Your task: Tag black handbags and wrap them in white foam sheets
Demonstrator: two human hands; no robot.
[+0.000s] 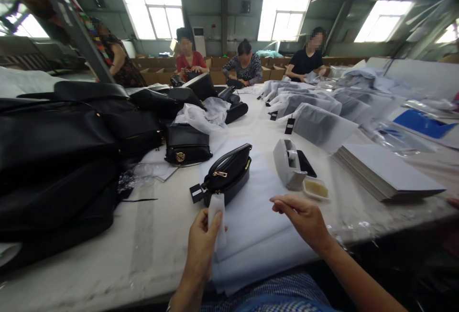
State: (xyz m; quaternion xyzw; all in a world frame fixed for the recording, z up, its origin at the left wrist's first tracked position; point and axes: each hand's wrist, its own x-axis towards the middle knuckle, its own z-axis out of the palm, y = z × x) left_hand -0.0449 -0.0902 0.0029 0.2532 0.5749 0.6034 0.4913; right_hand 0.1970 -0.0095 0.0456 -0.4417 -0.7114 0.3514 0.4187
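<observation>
White table point(143, 250): black bags point(53, 159), tape dispenser point(289, 164).

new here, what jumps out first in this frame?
The small black handbag with gold hardware, lying on white wrapping sheets at table centre, just beyond the left hand, which pinches a white slip. The right hand hovers with nothing in it near a grey tape dispenser. A heap of black bags fills the table's left side.

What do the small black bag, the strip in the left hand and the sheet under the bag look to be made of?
Small black bag: probably leather or a faux version, smooth with a soft sheen, gold-toned metal zip pull. White strip pinched in the left hand: thin, slightly translucent, likely foam or tissue wrap. White sheet under the bag: matte, soft-looking, apparently the same wrapping material.
</observation>
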